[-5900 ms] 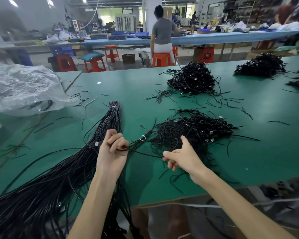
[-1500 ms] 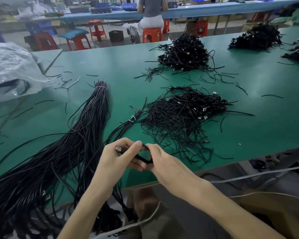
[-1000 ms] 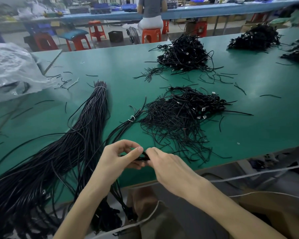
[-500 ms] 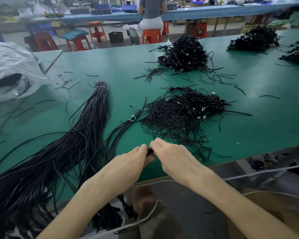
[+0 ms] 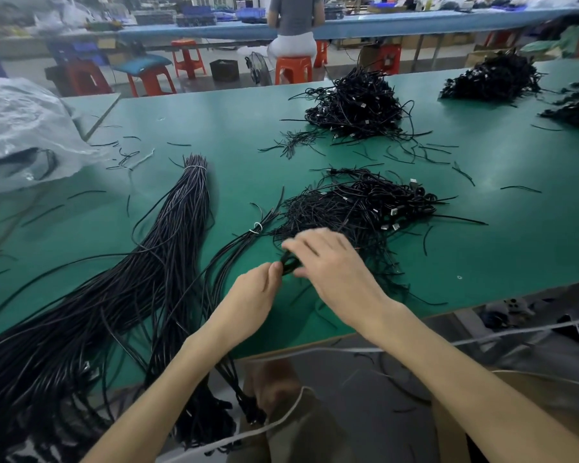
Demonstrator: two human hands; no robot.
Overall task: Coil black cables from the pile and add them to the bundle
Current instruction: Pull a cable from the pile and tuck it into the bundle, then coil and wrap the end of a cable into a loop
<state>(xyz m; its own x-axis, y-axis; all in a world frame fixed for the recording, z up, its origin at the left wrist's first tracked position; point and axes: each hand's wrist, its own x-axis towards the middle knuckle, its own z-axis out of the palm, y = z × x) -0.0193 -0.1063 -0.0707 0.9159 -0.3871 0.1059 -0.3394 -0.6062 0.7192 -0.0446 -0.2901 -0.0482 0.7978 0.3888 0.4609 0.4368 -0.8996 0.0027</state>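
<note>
A small coil of black cable (image 5: 288,262) sits between my two hands above the green table (image 5: 515,228). My right hand (image 5: 331,265) curls its fingers around the coil from the right. My left hand (image 5: 253,297) pinches the coil's left side with thumb and fingertips. Just beyond my hands lies the loose pile of coiled black cables (image 5: 358,208) with silver plugs. A thin tied bundle (image 5: 238,242) with a white tie runs from the pile toward me. A thick long cable bundle (image 5: 131,279) stretches along the left and hangs over the table's edge.
Another cable pile (image 5: 355,105) lies farther back, two more piles (image 5: 492,78) at the far right. A clear plastic bag (image 5: 24,128) rests at the left. Short cable scraps litter the table. A person sits on an orange stool (image 5: 293,66) behind.
Both hands have moved forward and right over the table toward the pile, still holding the small coil. My right hand now covers more of the coil.
</note>
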